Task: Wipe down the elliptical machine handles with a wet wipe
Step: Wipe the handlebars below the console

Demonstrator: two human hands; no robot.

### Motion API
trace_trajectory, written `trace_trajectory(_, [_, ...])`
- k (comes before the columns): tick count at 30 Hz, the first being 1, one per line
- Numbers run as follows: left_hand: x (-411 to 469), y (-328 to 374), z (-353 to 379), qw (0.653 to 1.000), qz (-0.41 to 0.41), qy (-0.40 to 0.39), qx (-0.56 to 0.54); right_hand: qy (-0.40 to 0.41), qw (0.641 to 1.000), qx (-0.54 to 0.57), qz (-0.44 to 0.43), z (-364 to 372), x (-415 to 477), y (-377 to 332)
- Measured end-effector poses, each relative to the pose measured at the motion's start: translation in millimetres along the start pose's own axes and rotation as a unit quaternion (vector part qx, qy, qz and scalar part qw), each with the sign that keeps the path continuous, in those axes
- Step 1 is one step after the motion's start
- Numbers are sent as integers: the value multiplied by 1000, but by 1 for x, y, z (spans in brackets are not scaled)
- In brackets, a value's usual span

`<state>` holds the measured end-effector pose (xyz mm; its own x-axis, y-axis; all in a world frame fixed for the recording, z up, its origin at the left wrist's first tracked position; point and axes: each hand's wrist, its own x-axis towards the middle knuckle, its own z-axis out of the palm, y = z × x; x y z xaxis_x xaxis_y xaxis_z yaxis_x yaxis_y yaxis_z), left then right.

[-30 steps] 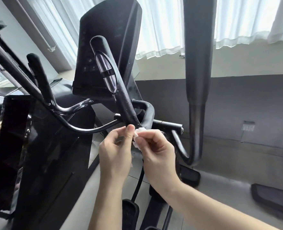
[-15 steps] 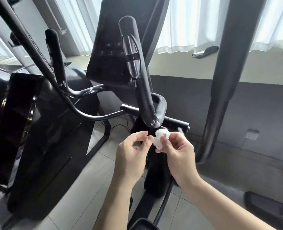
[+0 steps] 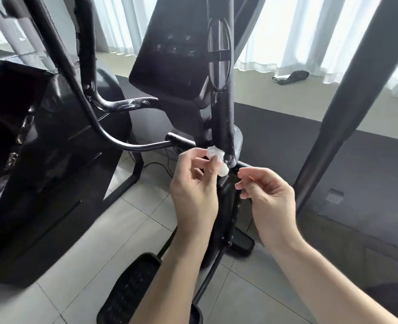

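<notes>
A crumpled white wet wipe [image 3: 217, 160] is pinched in the fingertips of my left hand [image 3: 194, 188], just left of the worn lower end of the black inner handle [image 3: 223, 122] with its silver sensor plates. My right hand [image 3: 268, 195] hovers a little to the right of the wipe, fingers loosely curled and holding nothing. A second inner handle [image 3: 87, 43] rises at upper left. The thick outer moving handle [image 3: 347, 94] slants across the right side. The dark console [image 3: 172, 61] stands behind the handles.
The black flywheel housing [image 3: 41, 141] fills the left. A foot pedal [image 3: 132, 284] lies below my forearms on the tiled floor [image 3: 95, 249]. White curtains and a sill with a small black pouch [image 3: 291, 76] are behind. A wall socket [image 3: 334, 196] sits low right.
My right hand has let go of the wipe and drawn off to the right; my left hand alone now holds it. The view has tilted down and moved closer.
</notes>
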<state>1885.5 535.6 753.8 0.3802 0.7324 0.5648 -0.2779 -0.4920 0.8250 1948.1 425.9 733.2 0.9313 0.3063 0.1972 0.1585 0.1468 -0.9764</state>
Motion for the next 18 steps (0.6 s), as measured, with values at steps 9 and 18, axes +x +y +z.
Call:
trace_trajectory(9, [-5, -30, 7, 993, 114, -6, 32, 9, 1000, 4, -2, 10, 10, -6])
trace_trajectory(18, [-20, -57, 23, 997, -59, -20, -37, 16, 1000, -13, 0, 14, 9, -1])
